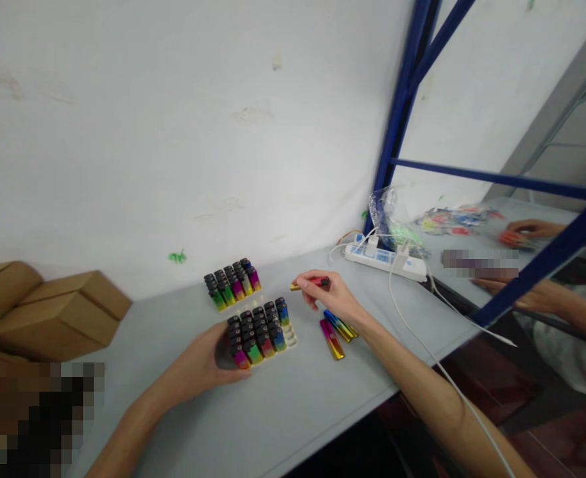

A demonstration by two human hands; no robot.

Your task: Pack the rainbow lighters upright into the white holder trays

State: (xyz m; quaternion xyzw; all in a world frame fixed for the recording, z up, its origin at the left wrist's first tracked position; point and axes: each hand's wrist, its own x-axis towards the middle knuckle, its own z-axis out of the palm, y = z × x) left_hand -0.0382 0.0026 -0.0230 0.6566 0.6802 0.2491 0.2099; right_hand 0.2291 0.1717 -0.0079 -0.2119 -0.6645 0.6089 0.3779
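Black-topped lighters in mixed shiny colours stand upright in rows in a pale tray (291, 340), with several bare slots at its right end. My left hand (206, 358) grips this tray's left end, thumb along the front and fingers behind. In the air right of the tray, my right hand (330, 292) pinches a red and gold lighter (313, 283), its black top pointing right. Beneath that hand, a magenta and gold lighter (332, 340) and blue and gold lighters (340, 325) lie on the grey table (283, 411), partly hidden by my wrist.
Behind sits a second block of upright lighters (233, 285). Cardboard boxes (58, 312) are at left. A white power strip (385, 259) with cables lies by the blue frame (397, 126). Beyond it, a co-worker's hands (541, 292) are at another table with colourful items (462, 218).
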